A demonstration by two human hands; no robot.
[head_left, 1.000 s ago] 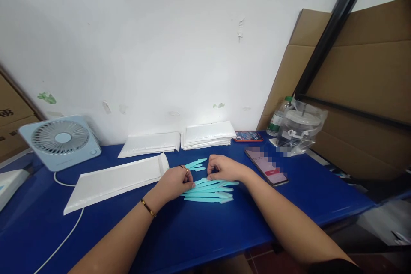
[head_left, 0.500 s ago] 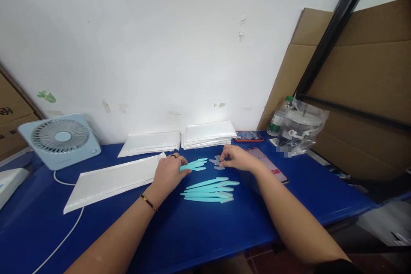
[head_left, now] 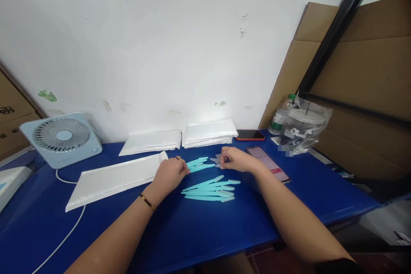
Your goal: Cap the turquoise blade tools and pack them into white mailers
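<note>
On the blue table [head_left: 192, 231] lies a row of several turquoise plastic sticks [head_left: 210, 190]. Just behind them my left hand [head_left: 170, 173] pinches the end of a turquoise stick [head_left: 199, 165] from a small loose group there. My right hand [head_left: 236, 159] is closed on a small pale cap [head_left: 218, 159] near that stick's tip. A few more pale caps lie beside its fingers.
A long white padded envelope [head_left: 112, 179] lies left of my hands, with two white stacks [head_left: 208, 132] by the wall. A small fan [head_left: 61, 138] and its cable stand at left. Two phones [head_left: 268, 162], a bottle and a bagged container [head_left: 302, 126] are at right.
Both hands left the row of sticks and moved back. The left took a stick from the rear group, the right closed on a pale cap.
</note>
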